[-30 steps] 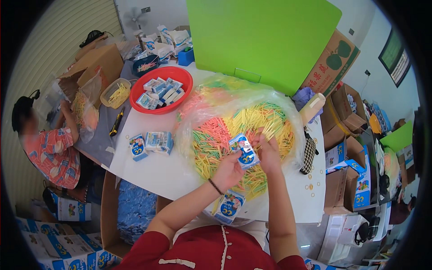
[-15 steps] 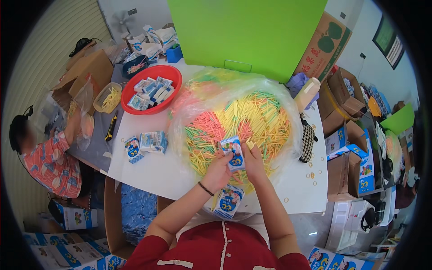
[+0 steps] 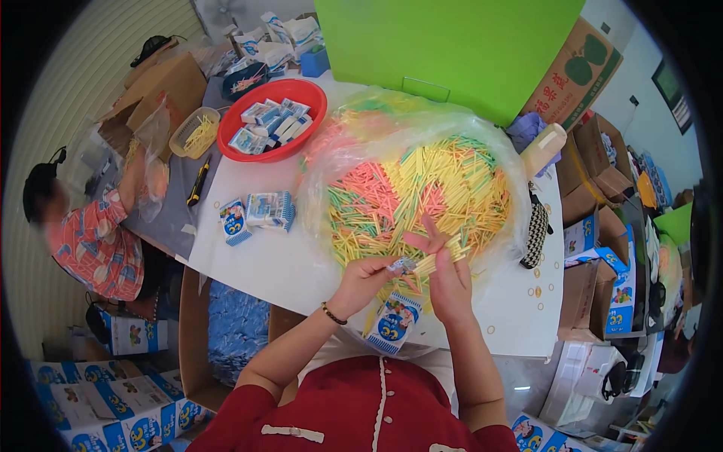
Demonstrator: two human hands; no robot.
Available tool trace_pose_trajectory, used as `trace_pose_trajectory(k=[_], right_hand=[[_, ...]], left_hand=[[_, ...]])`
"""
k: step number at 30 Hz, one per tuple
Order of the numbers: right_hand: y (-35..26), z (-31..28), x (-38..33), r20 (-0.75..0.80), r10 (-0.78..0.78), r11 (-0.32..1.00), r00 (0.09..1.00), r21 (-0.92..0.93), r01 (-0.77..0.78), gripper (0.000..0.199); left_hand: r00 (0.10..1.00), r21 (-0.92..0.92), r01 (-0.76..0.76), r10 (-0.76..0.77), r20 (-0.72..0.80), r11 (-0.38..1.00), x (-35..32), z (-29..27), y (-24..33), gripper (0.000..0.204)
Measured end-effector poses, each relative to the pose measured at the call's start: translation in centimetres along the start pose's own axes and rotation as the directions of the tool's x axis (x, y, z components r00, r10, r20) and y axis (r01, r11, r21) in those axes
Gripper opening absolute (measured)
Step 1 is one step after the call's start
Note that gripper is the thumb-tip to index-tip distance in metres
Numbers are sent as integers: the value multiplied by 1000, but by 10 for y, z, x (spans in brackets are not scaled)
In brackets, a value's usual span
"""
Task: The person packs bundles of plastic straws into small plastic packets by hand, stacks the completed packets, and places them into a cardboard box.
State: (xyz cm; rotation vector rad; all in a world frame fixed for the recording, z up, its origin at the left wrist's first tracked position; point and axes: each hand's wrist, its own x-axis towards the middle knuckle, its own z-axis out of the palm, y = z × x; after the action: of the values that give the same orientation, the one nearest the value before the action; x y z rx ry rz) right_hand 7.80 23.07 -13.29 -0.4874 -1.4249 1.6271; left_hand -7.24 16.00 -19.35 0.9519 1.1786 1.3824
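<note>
My left hand (image 3: 367, 278) grips a small blue-and-white box (image 3: 402, 265) just above the near table edge. My right hand (image 3: 447, 276) holds a bunch of yellow sticks (image 3: 437, 260) against the box's open end. Both hands hover at the near rim of a big heap of yellow, pink and green sticks (image 3: 422, 188) lying in a clear plastic bag. Another blue-and-white box (image 3: 392, 324) lies flat on the white table (image 3: 279, 264) right below my hands.
A red bowl (image 3: 273, 119) of small boxes stands far left, with two more boxes (image 3: 258, 212) nearer. A green board (image 3: 452, 45) rises behind the heap. Another person (image 3: 98, 226) sits at the left. Cardboard cartons (image 3: 595, 196) crowd the right side and floor.
The box has turned from flat and face-up to end-on between my hands. My right hand has picked up a bunch of sticks and brought them to the box's end.
</note>
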Motion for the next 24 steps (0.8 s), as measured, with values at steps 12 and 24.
trace_pose_trajectory(k=[12, 24], right_hand=[[4, -11, 0, 82, 273, 958, 959, 72, -279, 25], [4, -5, 8, 231, 61, 879, 971, -474, 58, 27]], left_hand=[[986, 79, 25, -38, 164, 997, -3, -4, 4, 21], [994, 115, 25, -37, 104, 993, -11, -15, -6, 17]])
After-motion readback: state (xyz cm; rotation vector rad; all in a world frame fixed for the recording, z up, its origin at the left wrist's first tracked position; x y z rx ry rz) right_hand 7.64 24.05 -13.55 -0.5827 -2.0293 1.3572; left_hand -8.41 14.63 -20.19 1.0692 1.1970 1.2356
